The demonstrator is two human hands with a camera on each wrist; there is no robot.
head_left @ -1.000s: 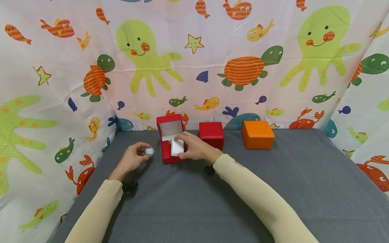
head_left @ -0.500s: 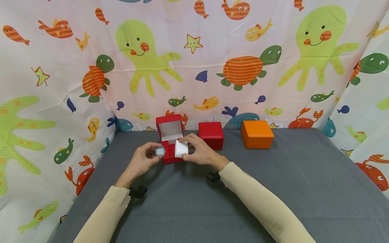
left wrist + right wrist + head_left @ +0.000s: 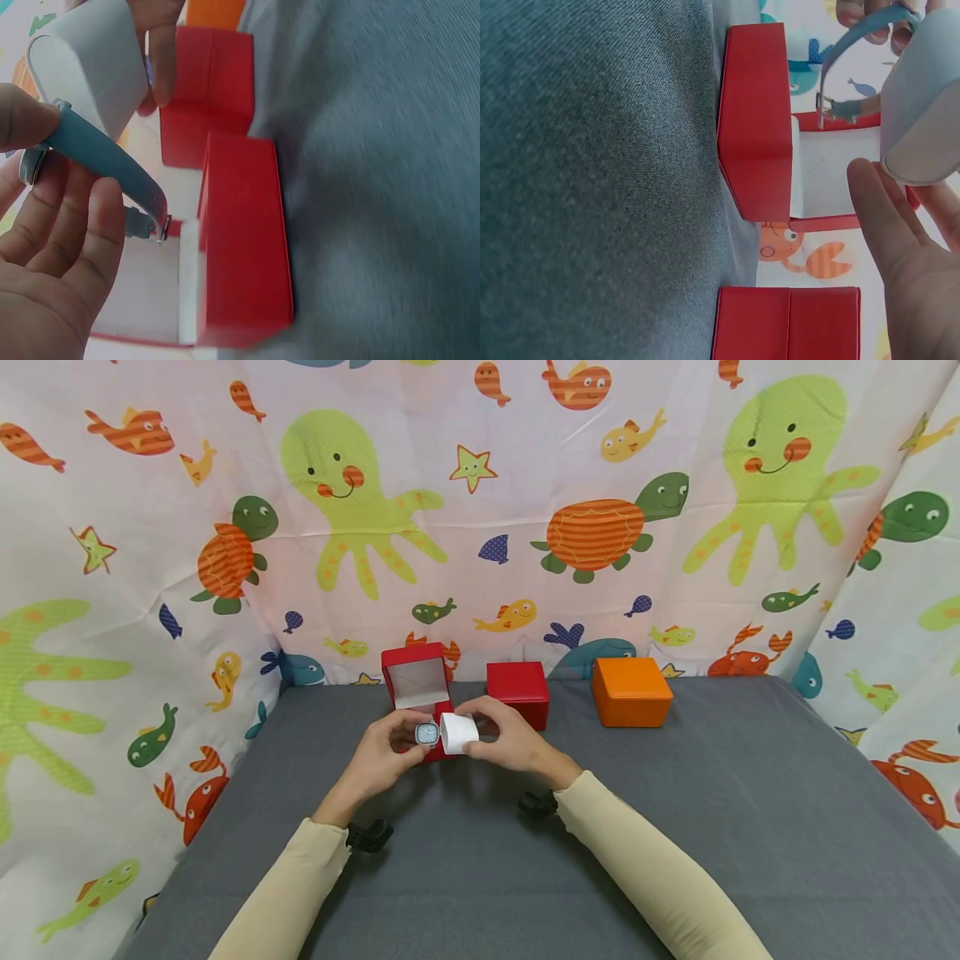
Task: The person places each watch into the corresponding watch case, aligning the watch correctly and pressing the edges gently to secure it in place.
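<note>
My left hand pinches a wristwatch near its case. The pale blue strap hangs in a curve with its buckle end down, as the left wrist view shows. Just to the right, my right hand holds a white watch cushion between fingers and thumb. Watch and cushion are side by side; in the head view a narrow gap lies between them. Both hands are over the front of an open red watch box, whose lid stands raised with a pale lining. The hands hide much of its base.
A closed red box stands right of the open one, and an orange box farther right. All are near the back edge of the grey cloth-covered table. A printed curtain hangs behind.
My right hand has lifted the white cushion from the open box and drawn it rightward. My left hand has carried the watch to the right, up to the cushion.
</note>
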